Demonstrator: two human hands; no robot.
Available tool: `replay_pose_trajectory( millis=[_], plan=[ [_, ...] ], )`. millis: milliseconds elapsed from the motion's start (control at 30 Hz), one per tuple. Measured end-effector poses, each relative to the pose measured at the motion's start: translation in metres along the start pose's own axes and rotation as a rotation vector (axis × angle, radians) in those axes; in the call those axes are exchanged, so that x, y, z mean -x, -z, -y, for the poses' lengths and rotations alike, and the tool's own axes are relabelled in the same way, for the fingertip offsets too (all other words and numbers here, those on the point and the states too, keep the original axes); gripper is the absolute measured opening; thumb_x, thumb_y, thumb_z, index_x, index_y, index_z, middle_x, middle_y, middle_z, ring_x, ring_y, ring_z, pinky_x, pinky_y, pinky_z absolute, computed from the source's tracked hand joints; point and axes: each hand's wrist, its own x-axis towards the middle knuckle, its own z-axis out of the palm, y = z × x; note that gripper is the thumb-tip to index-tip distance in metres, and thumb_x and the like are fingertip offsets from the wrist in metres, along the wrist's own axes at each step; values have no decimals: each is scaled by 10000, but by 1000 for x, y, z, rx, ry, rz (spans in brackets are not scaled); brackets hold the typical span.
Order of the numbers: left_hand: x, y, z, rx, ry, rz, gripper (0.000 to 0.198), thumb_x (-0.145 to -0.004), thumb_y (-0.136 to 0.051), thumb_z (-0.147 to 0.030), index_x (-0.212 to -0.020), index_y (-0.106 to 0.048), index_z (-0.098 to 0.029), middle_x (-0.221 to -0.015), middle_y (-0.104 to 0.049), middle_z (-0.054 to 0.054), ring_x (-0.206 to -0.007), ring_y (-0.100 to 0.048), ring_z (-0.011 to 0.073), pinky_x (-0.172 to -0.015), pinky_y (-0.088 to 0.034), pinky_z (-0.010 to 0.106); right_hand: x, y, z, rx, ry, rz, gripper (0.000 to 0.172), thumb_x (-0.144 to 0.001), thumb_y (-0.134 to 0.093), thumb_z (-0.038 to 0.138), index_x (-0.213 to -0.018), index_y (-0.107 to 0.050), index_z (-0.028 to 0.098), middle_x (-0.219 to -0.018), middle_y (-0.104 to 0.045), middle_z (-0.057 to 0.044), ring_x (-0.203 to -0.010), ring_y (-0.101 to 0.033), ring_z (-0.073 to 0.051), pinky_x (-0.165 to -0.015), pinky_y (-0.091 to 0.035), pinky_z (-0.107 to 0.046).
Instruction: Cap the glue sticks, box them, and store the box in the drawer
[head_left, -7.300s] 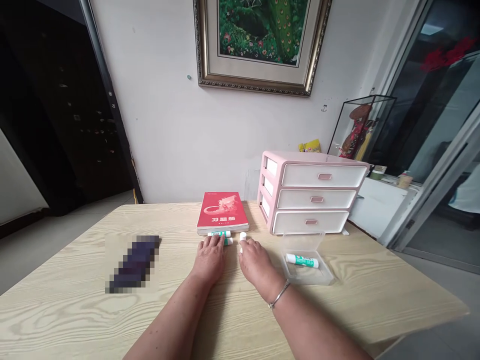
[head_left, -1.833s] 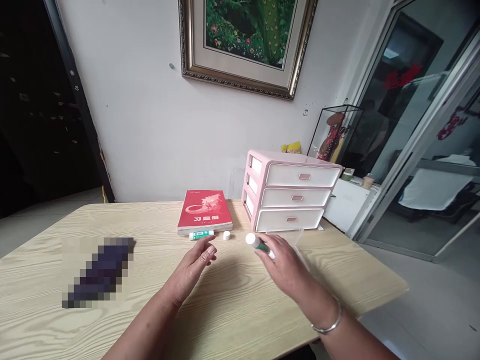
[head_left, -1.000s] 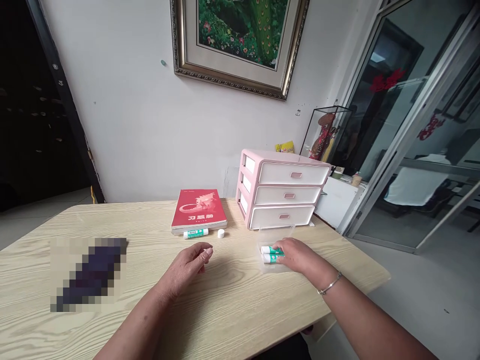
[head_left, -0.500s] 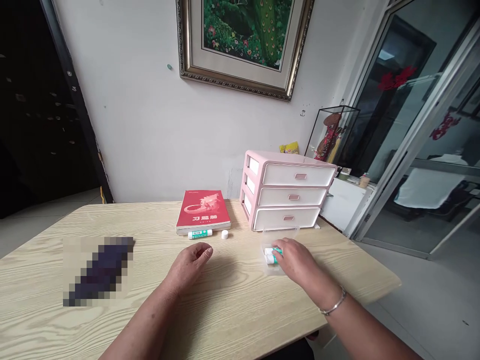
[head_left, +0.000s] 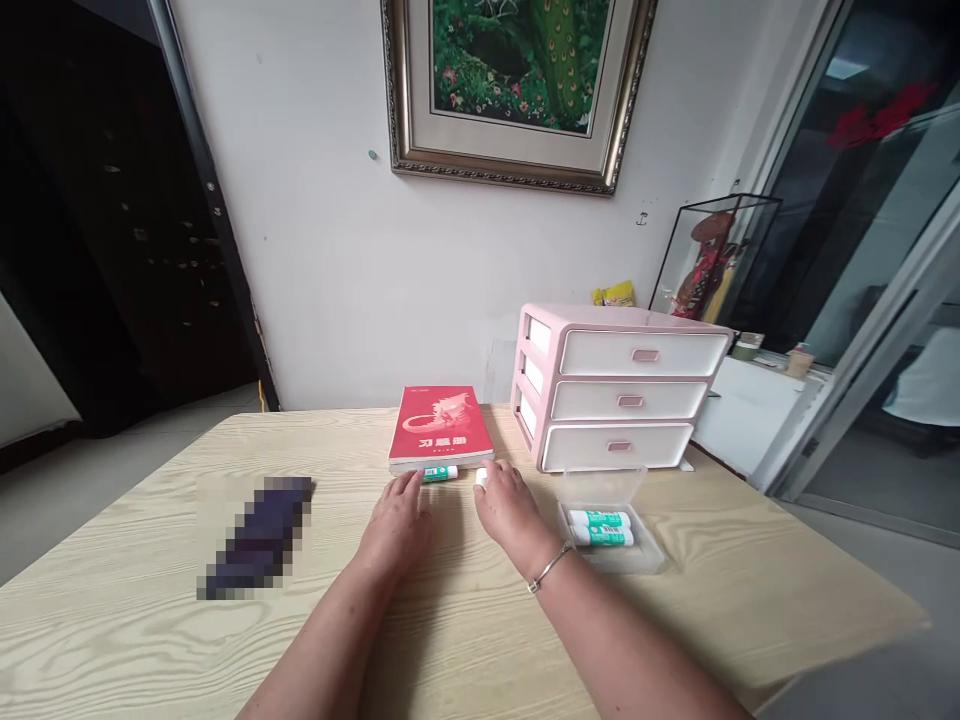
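A green and white glue stick lies along the front edge of a red book. My left hand is at its left end, fingers partly over it; whether it grips the stick is hidden. My right hand has its fingers closed on a small white cap on the table, right of the stick. To the right, a clear plastic box stands with its lid raised, holding two green and white glue sticks side by side.
A pink and white three-drawer unit stands behind the clear box, all drawers closed. On the left of the wooden table lies a blurred dark object. A framed picture hangs on the wall.
My right hand has left the clear box and moved left to the white cap; two glue sticks lie in the box. My left hand has reached the loose glue stick. The view has shifted.
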Motion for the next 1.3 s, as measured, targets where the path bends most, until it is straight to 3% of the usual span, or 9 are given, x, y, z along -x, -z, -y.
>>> replay_pose_trajectory(
  millis=[233, 333, 467, 567, 733, 967, 1133, 1233, 1300],
  plan=[
    [-6, -12, -3, -110, 36, 132, 634, -867, -459, -236, -1483, -360, -126, -1551, -378, 159, -1436, -315, 315, -1138, -271, 445, -5, -31, -19, -10, 49, 5, 381, -900, -508, 177, -1277, -562, 168, -1238, -614, -136, -1179, -544, -263, -1018, -397, -346],
    [-6, -9, -11, -169, 42, 92, 595, -874, -470, -245, -1453, -403, -122, -1483, -456, 177, -1373, -389, 325, -1111, -291, 449, -4, -31, -21, -16, 75, 23, 386, -893, -513, 168, -1276, -561, 164, -1236, -616, -128, -1168, -539, -256, -1034, -383, -347],
    [-6, 1, -22, -229, -17, -23, 420, -861, -502, -229, -1265, -586, -151, -1247, -607, 163, -1209, -497, 331, -1052, -338, 458, -1, -28, -18, -47, 85, 2, 344, -875, -551, 181, -1216, -595, 177, -1202, -625, -119, -1158, -532, -260, -1028, -390, -354],
    [-5, 4, -28, -229, -61, -77, 389, -853, -526, -231, -1227, -613, -166, -1234, -606, 156, -1201, -493, 324, -1056, -343, 444, 1, -25, -17, -68, 79, -21, 366, -877, -558, 190, -1241, -585, 157, -1200, -620, -135, -1180, -519, -261, -1039, -388, -362],
    [3, -2, -35, -171, -119, 112, 470, -862, -519, -212, -1325, -546, -137, -1340, -571, 159, -1273, -466, 304, -1079, -332, 427, -1, -26, -18, -81, 165, -10, 426, -918, -478, 158, -1338, -545, 139, -1347, -560, -149, -1272, -469, -244, -1099, -341, -369],
    [9, 7, -42, -166, -28, 215, 218, -898, -498, -242, -1046, -647, -181, -1106, -647, 119, -1091, -560, 275, -934, -407, 365, 1, -27, -19, -119, 208, 30, 356, -894, -501, 114, -1210, -653, 180, -1232, -613, -110, -1143, -553, -216, -1008, -413, -300],
    [12, 12, -41, 127, 130, 182, 218, -922, -457, -248, -1119, -532, -194, -1042, -660, 100, -939, -614, 240, -802, -426, 331, 2, -24, -19, -229, 165, 37, 295, -859, -540, 99, -1103, -689, 172, -1095, -647, -114, -1051, -596, -228, -964, -446, -323],
    [13, 13, -37, 451, 163, 156, 264, -920, -481, -354, -1141, -474, -208, -927, -640, 48, -811, -609, 211, -713, -434, 309, -3, -21, -20, -497, 34, 8, 283, -857, -540, 128, -1107, -672, 149, -1082, -648, -119, -964, -617, -210, -903, -484, -340],
    [14, 15, -37, 656, 147, 166, 310, -915, -490, -430, -1123, -473, -201, -882, -606, 27, -789, -596, 196, -677, -442, 287, -6, -16, -20, -758, -68, 19, 320, -879, -534, 216, -1171, -639, 141, -1044, -649, -107, -866, -616, -190, -776, -520, -327]
  ],
)
